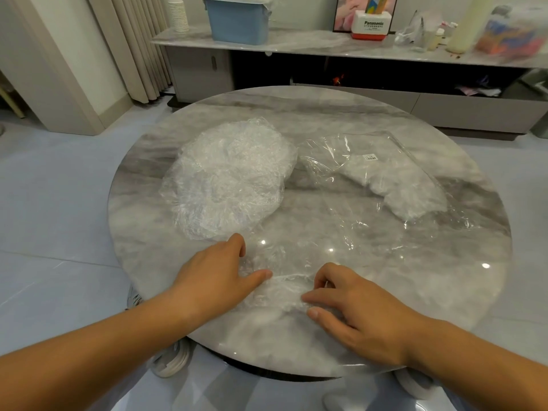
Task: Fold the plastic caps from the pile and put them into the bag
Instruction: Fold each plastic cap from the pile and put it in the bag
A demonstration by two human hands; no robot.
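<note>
A heap of crinkled clear plastic caps [228, 176] lies on the left half of the round marble table [311, 108]. To its right lies a clear plastic bag [382, 170] with a white label and folded caps inside. One clear cap [281, 280] is spread flat near the table's front edge. My left hand [219, 274] rests on the cap's left side with straight fingers. My right hand [353, 304] touches the cap's right side, its fingers bent at the gathered rim.
Behind the table stands a long low cabinet [326, 46] with a blue lidded box [237, 19], a stack of paper cups [178, 13], a Panasonic box [370, 25] and bottles. Curtains [136, 46] hang at the left. White slippers [172, 360] lie under the table's front.
</note>
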